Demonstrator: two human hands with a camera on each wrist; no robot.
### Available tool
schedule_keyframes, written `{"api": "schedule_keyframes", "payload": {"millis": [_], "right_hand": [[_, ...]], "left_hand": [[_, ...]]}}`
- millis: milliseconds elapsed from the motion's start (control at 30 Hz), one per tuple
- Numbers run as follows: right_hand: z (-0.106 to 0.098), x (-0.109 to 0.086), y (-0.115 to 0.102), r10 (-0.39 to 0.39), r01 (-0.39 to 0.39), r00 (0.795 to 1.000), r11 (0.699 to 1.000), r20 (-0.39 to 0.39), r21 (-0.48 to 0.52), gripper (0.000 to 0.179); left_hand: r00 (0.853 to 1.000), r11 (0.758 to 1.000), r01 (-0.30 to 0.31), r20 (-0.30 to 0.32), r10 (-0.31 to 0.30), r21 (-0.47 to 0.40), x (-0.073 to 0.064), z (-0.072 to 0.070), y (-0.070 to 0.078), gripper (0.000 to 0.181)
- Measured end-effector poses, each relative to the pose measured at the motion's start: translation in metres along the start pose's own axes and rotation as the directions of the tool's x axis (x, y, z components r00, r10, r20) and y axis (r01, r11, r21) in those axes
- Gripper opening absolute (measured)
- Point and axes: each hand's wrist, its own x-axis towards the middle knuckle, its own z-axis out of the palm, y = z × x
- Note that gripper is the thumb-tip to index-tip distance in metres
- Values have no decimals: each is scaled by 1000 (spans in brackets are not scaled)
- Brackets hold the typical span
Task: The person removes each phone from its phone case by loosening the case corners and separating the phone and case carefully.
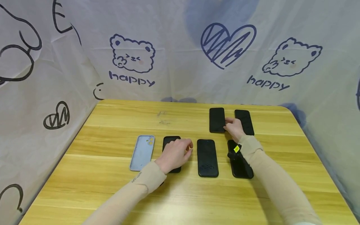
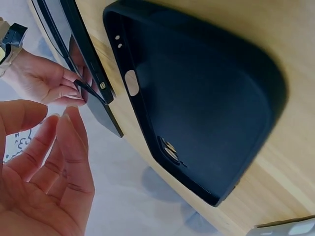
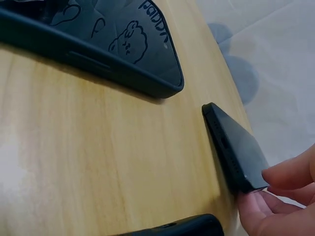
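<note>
Thumb and fingers of the person's right hand (image 1: 234,127) pinch the right edge of a flat-sided black phone (image 1: 217,120) near the back of the surface (image 1: 194,200), as I watch remotely. The left hand (image 1: 175,153) hovers, thumb and fingertips bent toward one another and holding nothing, over a hollow black case (image 2: 206,93), smooth and round-cornered, with an oval slot in its raised wall and camera holes in its back. Just left of that case I see a pale blue case (image 1: 141,153), hollow side up, with camera cutouts at one corner. Between the hands lies a glossy dark phone (image 1: 207,156) with rounded corners; beneath the right forearm sits a dark slab (image 1: 241,171), partly hidden. A second black phone (image 1: 245,121) rests just right of the pinching hand. The surface is yellowish, streaky wood; behind it hangs a creased pale cloth (image 1: 180,47) bearing drawn bears and a heart.
</note>
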Motion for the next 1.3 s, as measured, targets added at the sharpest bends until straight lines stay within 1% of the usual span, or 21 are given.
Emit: {"api": "schedule_keyframes", "payload": {"millis": [167, 400, 533, 600, 667, 700, 733, 767, 800, 833, 900, 933, 967, 1033, 1067, 1100, 1133, 1200, 1300], "right_hand": [[-1, -6, 0, -21, 21, 1000, 999, 11, -42, 66], [-4, -9, -2, -41, 41, 999, 998, 7, -48, 64], [-6, -8, -6, -51, 51, 999, 998, -4, -28, 61], [-8, -9, -9, -78, 78, 997, 997, -21, -17, 59], [-11, -13, -11, -127, 127, 991, 992, -49, -15, 58], [-12, -17, -12, -172, 169, 983, 984, -70, -53, 56], [-12, -21, -13, -225, 216, 971, 970, -81, -109, 55], [-12, -26, -13, -286, 267, 954, 947, -89, -181, 53], [-13, -31, -14, -346, 315, 934, 915, -88, -253, 52], [-13, -36, -15, -410, 365, 908, 874, -83, -322, 51], [-12, -46, -17, -525, 448, 849, 775, -60, -446, 47], [-12, -51, -16, -561, 477, 827, 740, -44, -474, 46], [-12, -55, -16, -587, 498, 809, 717, -37, -488, 45], [-13, -61, -15, -619, 523, 784, 694, -40, -496, 42], [-14, -64, -14, -627, 527, 778, 688, -43, -500, 41], [-14, -66, -13, -630, 528, 775, 686, -45, -501, 41], [-16, -69, -12, -631, 529, 775, 687, -47, -498, 40], [-18, -73, -10, -627, 530, 778, 692, -43, -490, 39], [-19, -79, -5, -602, 523, 798, 710, -22, -471, 39]], "left_hand": [[999, 999, 46, 9, -46, -19, 3, -1, 5, 11], [993, 992, 119, 23, -118, -53, 9, 2, 15, 15], [986, 984, 158, 58, -153, -82, 11, 5, 21, 21], [981, 978, 186, 81, -178, -96, 12, 7, 25, 25], [972, 969, 220, 108, -208, -111, 13, 7, 29, 30], [967, 965, 237, 121, -223, -114, 13, 8, 31, 34], [962, 960, 253, 131, -238, -117, 14, 8, 34, 38], [957, 956, 270, 142, -253, -118, 14, 8, 37, 42], [951, 950, 287, 154, -268, -119, 15, 8, 39, 47], [944, 945, 305, 165, -284, -116, 17, 9, 42, 52], [929, 933, 344, 181, -323, -103, 22, 10, 47, 61], [918, 925, 368, 196, -346, -91, 24, 11, 49, 67], [905, 918, 390, 213, -368, -71, 26, 13, 52, 73], [879, 903, 429, 244, -410, -24, 31, 17, 57, 83], [866, 896, 444, 255, -430, 3, 32, 19, 59, 87], [854, 890, 455, 265, -447, 32, 34, 22, 61, 91], [845, 884, 463, 272, -460, 58, 36, 24, 63, 93], [831, 874, 477, 276, -483, 93, 38, 30, 66, 96], [819, 859, 490, 258, -512, 148, 40, 37, 70, 98]]}}
